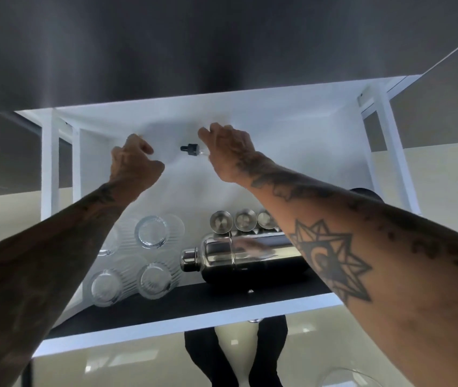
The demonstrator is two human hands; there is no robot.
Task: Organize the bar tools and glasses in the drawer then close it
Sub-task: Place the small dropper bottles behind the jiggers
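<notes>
Toward the far end of the open white drawer (292, 129), both my hands are extended over its bare floor. My right hand (229, 152) holds a small clear dropper bottle (194, 150) with a black cap, lying sideways, cap pointing left; my fingers are curled around its body, which is mostly hidden. My left hand (134, 160) is just beside it on the left, fingers curled in a loose fist, holding nothing that I can see; the two hands are apart.

At the near left of the drawer stand four ribbed clear glasses (149, 233), grouped two by two, one partly hidden by my left forearm. At the near right lies a polished metal cocktail shaker (239, 256) on its side, cap pointing left, against the dark inner face of the drawer front. Just beyond it stand three small metal cups (243, 220) in a row, the right one partly covered by my right forearm.
</notes>
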